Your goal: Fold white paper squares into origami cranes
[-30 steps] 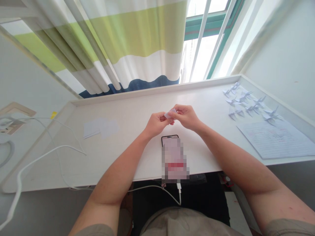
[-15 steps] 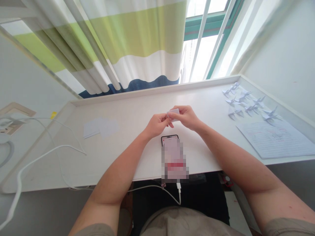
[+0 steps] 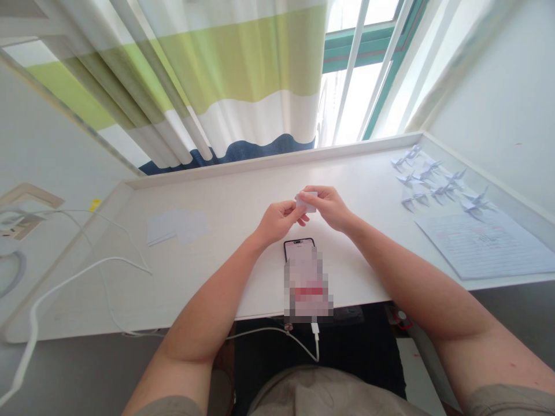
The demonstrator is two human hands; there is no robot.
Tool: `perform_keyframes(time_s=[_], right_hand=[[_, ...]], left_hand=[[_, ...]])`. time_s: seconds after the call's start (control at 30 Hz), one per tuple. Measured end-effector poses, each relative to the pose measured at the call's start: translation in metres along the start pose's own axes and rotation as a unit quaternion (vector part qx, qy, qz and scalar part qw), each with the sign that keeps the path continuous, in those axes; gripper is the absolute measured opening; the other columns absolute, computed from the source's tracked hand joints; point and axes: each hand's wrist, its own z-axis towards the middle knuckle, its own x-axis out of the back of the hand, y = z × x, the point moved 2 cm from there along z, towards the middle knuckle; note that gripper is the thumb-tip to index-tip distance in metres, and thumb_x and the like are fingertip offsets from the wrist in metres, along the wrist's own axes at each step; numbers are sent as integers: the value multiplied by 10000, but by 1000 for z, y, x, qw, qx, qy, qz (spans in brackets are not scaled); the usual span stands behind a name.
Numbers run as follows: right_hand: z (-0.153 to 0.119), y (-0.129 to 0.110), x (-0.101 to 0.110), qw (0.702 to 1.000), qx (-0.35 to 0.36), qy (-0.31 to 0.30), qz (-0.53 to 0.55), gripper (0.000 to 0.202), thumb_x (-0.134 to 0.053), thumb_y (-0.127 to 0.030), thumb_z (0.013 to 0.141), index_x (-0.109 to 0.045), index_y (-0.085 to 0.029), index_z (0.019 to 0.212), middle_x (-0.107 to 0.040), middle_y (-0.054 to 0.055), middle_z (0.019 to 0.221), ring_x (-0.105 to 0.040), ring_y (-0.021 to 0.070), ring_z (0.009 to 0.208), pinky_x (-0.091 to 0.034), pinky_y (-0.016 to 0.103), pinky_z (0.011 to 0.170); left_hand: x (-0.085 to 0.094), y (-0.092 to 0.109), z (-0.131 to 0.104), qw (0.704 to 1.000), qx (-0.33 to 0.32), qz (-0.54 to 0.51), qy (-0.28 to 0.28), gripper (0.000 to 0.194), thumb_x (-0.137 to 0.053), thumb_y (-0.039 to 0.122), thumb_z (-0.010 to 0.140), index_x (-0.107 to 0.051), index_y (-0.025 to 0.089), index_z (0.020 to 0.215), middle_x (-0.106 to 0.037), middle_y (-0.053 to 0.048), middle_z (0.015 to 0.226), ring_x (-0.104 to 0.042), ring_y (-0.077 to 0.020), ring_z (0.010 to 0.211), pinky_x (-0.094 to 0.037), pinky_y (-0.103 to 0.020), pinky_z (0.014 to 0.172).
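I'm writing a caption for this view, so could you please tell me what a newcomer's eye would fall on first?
Probably the left hand and right hand, holding a small white paper just beyond the phone. The striped curtain at the back would likely come next, then the folded paper figures at the far right of the desk.

White desk (image 3: 208, 289) below a striped curtain (image 3: 243, 63) and bright green-framed window (image 3: 368, 40).

The left hand (image 3: 277, 222) and right hand (image 3: 327, 205) hold a small white paper (image 3: 310, 208) above the tabletop (image 3: 234, 196). Nearer the camera lies a phone (image 3: 304, 278) with a white cable (image 3: 315, 330); paper birds (image 3: 477, 203) and a written sheet (image 3: 489, 248) lie right, loose sheets (image 3: 162, 227) left.
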Motion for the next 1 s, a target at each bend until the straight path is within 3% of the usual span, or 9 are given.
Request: perform_keyframes(time_s=[0.23,0.37,0.63,0.8,1.0], right_hand=[[0,4,-1,999,-1,46,-3,421,-825,-613,867,-718,-209,818,-694,-3,679,-683,171,588,-590,346,608],[-1,0,-5,1000,5,10,0,415,-874,-585,825,-708,-207,784,-677,-13,646,-683,176,543,-579,346,561],[-1,6,-3,999,3,41,-20,430,-727,-621,946,-718,-210,822,-673,-7,640,-660,163,557,-547,331,592],[7,16,8,992,7,125,-17,605,-543,-760,994,-733,-209,834,-728,56,787,-669,178,678,-569,349,654],[8,19,7,989,23,120,-88,710,-548,-885,912,-625,-218,679,-638,17,613,-608,143,552,-528,315,569]], left_hand=[[3,1,0,999,-10,46,11,513,-642,634,994,-729,187,758,-780,-74,712,-724,-203,739,-554,-346,755],[3,4,-1,998,-10,58,-4,509,-661,646,975,-738,185,775,-767,-67,691,-732,-211,724,-548,-350,742],[3,5,0,999,-10,44,4,536,-693,645,949,-692,194,659,-763,-68,665,-717,-197,693,-547,-336,713],[6,2,3,998,1,4,68,552,-708,689,927,-723,183,708,-766,-76,654,-704,-188,627,-549,-337,670],[6,-5,7,990,36,-70,116,568,-727,722,892,-726,162,794,-809,-106,758,-752,-197,616,-546,-321,615]])
